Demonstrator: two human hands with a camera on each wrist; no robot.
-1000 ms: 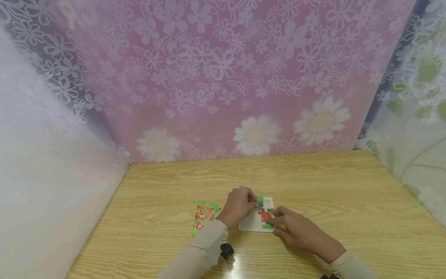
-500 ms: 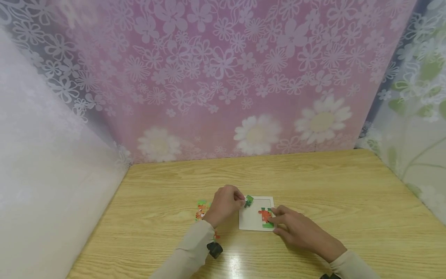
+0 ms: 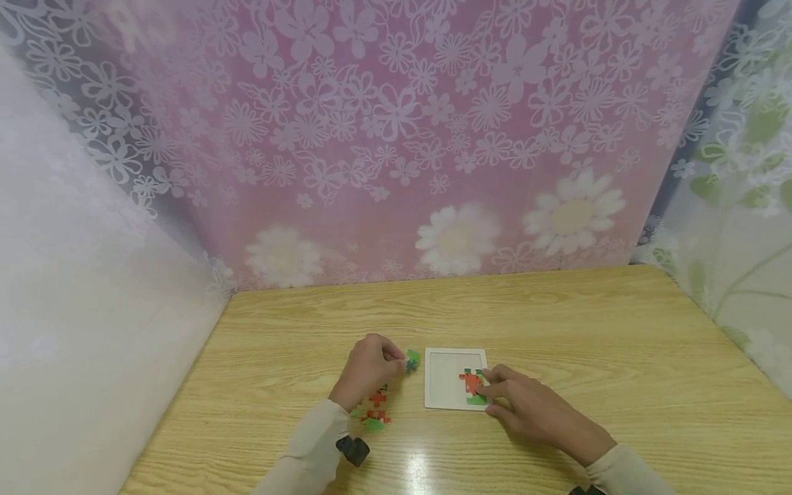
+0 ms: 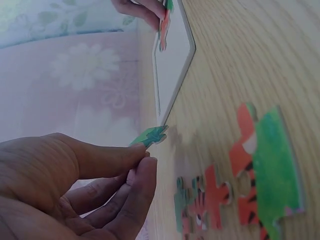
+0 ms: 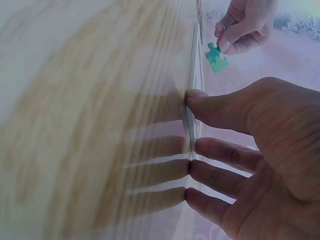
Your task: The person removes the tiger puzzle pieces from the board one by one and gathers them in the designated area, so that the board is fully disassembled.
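Observation:
My left hand (image 3: 369, 369) pinches a green jigsaw piece (image 3: 412, 360) between thumb and fingers, above the table just left of the puzzle tray. That square white tray (image 3: 445, 378) lies flat, with red and green joined pieces (image 3: 473, 382) in its lower right corner. At the tray's right edge rests my right hand (image 3: 526, 402), its fairly straight fingers touching the rim and the joined pieces. In the right wrist view, the thumb (image 5: 215, 107) touches the tray's edge. Loose tiger-patterned pieces (image 4: 275, 165) lie below my left hand, partly hidden by it in the head view.
The wood-grain table (image 3: 557, 323) extends around the tray. A pink flowered curtain (image 3: 371, 172) hangs behind it, with pale sheets at both sides. Each wrist wears a dark camera, the left one (image 3: 353, 450) hanging close over the table.
My left hand has carried the green piece from the tray's upper right leftward, out beyond its left edge. The right hand has stayed in place.

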